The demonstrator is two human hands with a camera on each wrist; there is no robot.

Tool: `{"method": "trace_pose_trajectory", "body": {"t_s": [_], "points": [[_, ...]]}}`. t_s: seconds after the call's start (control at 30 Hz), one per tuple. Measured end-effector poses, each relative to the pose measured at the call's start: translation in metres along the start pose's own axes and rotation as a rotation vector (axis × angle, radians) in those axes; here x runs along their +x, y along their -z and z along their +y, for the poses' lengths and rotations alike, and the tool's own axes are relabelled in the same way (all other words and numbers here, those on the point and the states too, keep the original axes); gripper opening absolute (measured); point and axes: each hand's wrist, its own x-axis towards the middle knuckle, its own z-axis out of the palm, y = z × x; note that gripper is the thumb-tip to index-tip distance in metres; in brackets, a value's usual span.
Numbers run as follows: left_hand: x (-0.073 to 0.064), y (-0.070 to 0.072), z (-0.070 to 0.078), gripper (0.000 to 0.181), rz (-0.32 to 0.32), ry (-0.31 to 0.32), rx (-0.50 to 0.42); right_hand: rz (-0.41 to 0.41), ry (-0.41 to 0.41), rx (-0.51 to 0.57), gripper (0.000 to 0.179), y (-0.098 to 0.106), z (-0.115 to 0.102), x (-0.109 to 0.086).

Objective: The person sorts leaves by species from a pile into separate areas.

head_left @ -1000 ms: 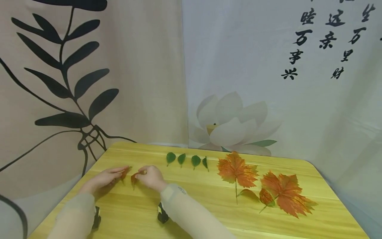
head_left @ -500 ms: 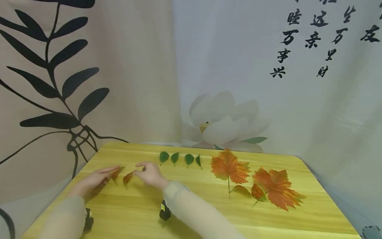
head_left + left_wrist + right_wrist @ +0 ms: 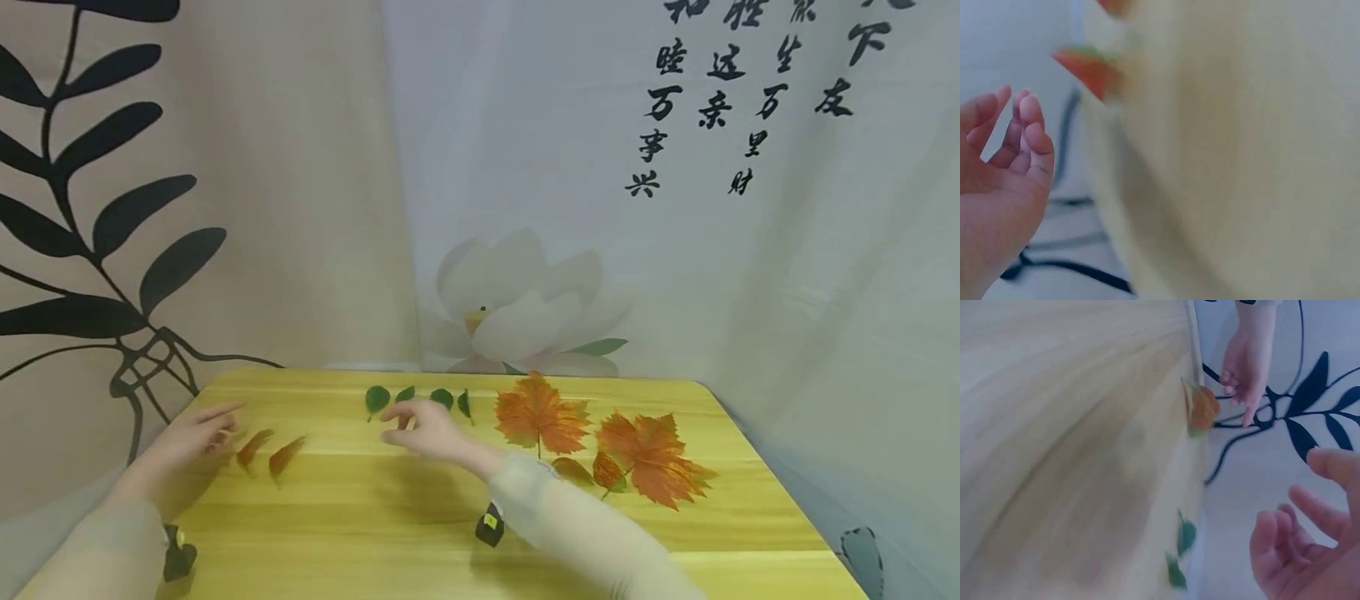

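Two small reddish-orange leaves, the left leaf [image 3: 253, 447] and the right leaf [image 3: 286, 457], lie side by side on the yellow wooden table [image 3: 360, 533]. Just left of them hovers my left hand [image 3: 191, 440], fingers loose and holding nothing; its wrist view shows an orange leaf [image 3: 1094, 72] beyond the fingertips. My right hand [image 3: 431, 432] is in the air near the row of small green leaves [image 3: 377, 398], partly covering some of them. Its fingers are loosely bent with nothing between them, as the right wrist view of the hand [image 3: 1310, 544] also shows.
On the right of the table lie two large orange maple leaves, one further back [image 3: 542, 414] and one nearer the right edge [image 3: 660, 458]. Between them are a brownish leaf [image 3: 573, 471] and a small orange-green leaf [image 3: 609, 472]. A printed curtain [image 3: 315, 208] hangs behind the table.
Both hands have let go of the small orange leaves, which now lie on the table. The right hand has moved right towards the green leaves; the left has drawn back left. The head view has turned right.
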Motion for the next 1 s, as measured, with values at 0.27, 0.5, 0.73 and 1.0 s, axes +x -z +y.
{"method": "trace_pose_trajectory", "body": {"t_s": [0.27,0.5,0.73,1.0], "points": [[0.04,-0.028,0.086,0.054,-0.04,-0.172,0.162,0.027,-0.038,-0.098,0.028,0.082,0.022,-0.069],[0.074,-0.092,0.145,0.048,-0.209,-0.264,0.096,0.106,-0.129,-0.094,0.026,0.133,0.045,-0.122],[0.092,-0.171,0.184,0.041,-0.385,-0.368,0.037,0.171,-0.278,-0.086,0.026,0.158,0.076,-0.162],[0.105,-0.258,0.21,0.035,-0.497,-0.416,0.065,0.217,-0.331,-0.108,0.024,0.178,0.109,-0.196]]}}
